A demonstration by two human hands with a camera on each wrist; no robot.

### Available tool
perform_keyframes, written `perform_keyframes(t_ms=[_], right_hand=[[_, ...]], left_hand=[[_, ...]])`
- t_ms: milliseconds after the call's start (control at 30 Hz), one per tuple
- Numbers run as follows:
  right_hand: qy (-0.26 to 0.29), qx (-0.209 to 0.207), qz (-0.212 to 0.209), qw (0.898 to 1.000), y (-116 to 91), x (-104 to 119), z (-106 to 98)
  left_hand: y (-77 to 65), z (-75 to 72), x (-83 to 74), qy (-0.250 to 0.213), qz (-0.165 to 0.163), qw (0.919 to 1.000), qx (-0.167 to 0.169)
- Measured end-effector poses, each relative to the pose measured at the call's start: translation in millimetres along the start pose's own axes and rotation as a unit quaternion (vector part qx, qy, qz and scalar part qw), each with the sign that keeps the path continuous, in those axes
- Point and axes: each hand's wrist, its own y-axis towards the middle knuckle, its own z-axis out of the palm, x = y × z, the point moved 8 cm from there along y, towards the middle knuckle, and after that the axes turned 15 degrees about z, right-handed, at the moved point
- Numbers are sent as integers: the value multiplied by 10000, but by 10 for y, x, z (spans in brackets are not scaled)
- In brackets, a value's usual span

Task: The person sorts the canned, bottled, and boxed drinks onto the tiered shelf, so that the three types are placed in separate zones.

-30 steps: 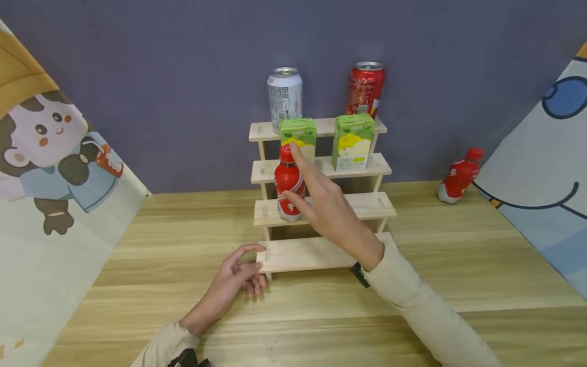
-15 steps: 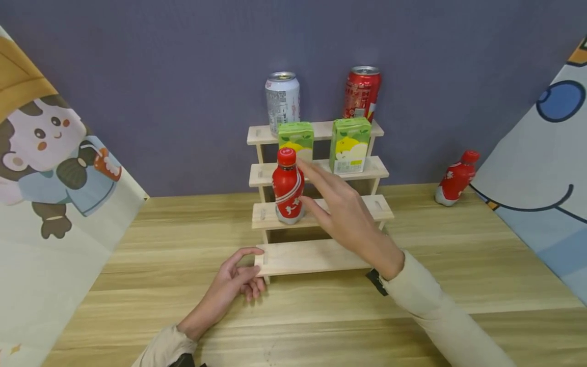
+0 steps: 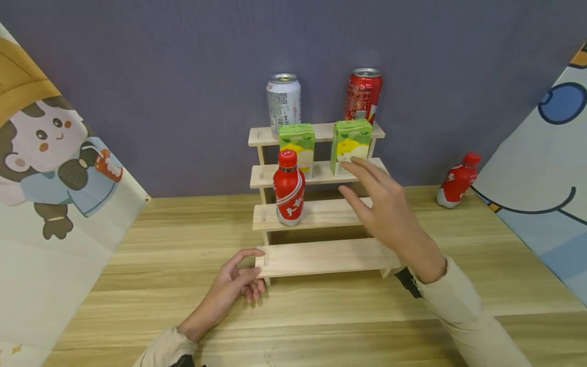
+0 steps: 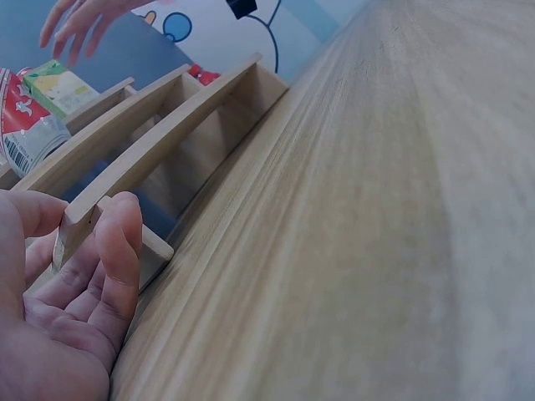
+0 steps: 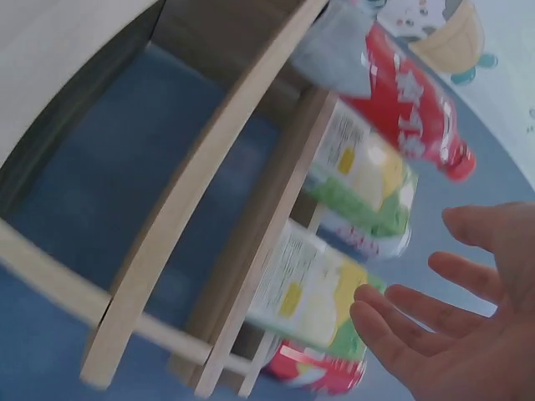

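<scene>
A wooden stepped display shelf (image 3: 321,257) stands against the back wall. My left hand (image 3: 238,275) pinches the left end of its lowest step between thumb and fingers, as the left wrist view also shows. On the second step from the bottom, at the left, a red drink bottle (image 3: 289,191) stands upright. My right hand (image 3: 390,214) hovers by the right side of the shelf, fingers spread and holding nothing. In the right wrist view this bottle (image 5: 410,104) is apart from the fingertips. Behind it are two green juice boxes (image 3: 351,145) on the third step, one partly hidden by the bottle.
On the top step are a white can (image 3: 284,104) and a red can (image 3: 363,94). Another red bottle (image 3: 458,181) stands on the wooden table (image 3: 321,326) at the far right, near the wall. Panels with cartoon prints (image 3: 59,153) flank both sides.
My right hand has left the red bottle and moved right, away from it. The bottle stays on the second step, its label turned slightly. The left hand keeps its place at the shelf.
</scene>
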Motion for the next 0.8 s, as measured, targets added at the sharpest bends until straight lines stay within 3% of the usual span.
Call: perform_keyframes(t_ms=[300,500,800], right_hand=[[18,-539,176,9984,135,-307,-226],[-149,-762,664,9948,194,-582,-433],[-498,-781,1339,9867,205,-1056,-649]], left_hand=[[5,-10,-5,24,10,10000,-86],[-6,-7,5,23,6,10000,-69],[10,4,6,31,-26,10000,-21]])
